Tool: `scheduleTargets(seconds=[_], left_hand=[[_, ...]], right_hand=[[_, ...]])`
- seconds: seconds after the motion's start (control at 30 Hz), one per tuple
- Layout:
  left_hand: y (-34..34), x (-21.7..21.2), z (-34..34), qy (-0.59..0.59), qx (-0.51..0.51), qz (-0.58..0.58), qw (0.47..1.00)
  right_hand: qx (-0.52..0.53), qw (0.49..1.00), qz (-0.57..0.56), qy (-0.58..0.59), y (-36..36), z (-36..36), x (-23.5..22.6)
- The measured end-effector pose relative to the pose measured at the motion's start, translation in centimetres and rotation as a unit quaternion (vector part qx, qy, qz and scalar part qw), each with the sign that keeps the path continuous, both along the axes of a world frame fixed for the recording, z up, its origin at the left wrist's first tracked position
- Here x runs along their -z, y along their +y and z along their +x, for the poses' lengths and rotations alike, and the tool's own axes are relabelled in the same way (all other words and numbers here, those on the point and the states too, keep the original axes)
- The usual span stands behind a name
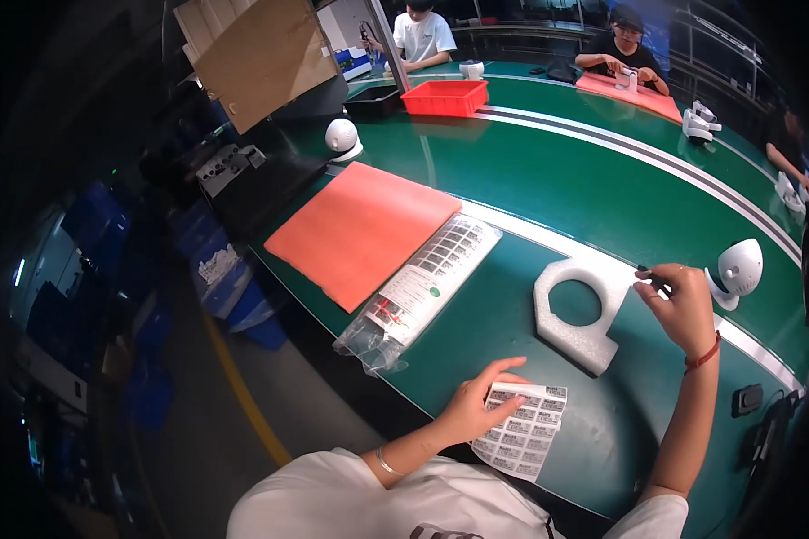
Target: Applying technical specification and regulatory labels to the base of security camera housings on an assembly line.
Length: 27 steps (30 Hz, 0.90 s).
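My left hand (478,409) grips a sheet of printed labels (523,442), its thumb lying over the white sheet near the table's front edge. Farther right, my right hand (680,301) is raised with its fingers pinched on a small dark object (653,280) that I cannot make out. Just left of that hand a white foam holder (548,316) with a large round hole lies on the green table. Beyond my right hand stands a white camera-like device (740,269) with a rounded head on a base.
A plastic-wrapped pack of label sheets (431,283) lies beside an orange foam mat (364,229). A white round-headed device (342,139) and a red bin (445,98) stand farther back. Two people work across the green conveyor (548,162); another person shows at the right edge.
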<state>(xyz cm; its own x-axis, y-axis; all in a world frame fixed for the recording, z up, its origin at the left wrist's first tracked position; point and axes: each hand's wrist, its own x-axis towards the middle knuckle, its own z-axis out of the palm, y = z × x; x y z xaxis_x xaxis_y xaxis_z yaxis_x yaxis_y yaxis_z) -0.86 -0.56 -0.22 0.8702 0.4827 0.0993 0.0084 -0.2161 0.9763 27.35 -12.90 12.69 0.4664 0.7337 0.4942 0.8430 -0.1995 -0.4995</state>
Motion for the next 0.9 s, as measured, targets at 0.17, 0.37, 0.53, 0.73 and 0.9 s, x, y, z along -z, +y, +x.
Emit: scheduleTargets(seconds=[0.17,0.37,0.53,0.73,0.9], left_hand=[[0.3,-2.0,0.3,-0.016,0.027,-0.02,0.999],[2.5,-8.4,2.5,-0.056,0.138,0.188,0.971],[4.3,-13.6,6.9,-0.09,0.207,0.337,0.914],[2.7,-17.7,14.1,-0.225,0.197,0.336,0.893],[3.6,-21.2,16.3,-0.522,0.079,0.389,0.755]], right_hand=[[-0.13,0.963,-0.204,0.116,-0.8,-1.8,-1.2],[-0.266,0.947,-0.174,0.049,-1.1,-4.4,-1.9],[-0.245,0.953,-0.16,0.083,-2.7,-4.3,-4.0],[-0.129,0.985,-0.049,0.103,-3.9,-2.8,-4.3],[-0.076,0.972,0.08,0.209,-5.7,0.6,-4.3]])
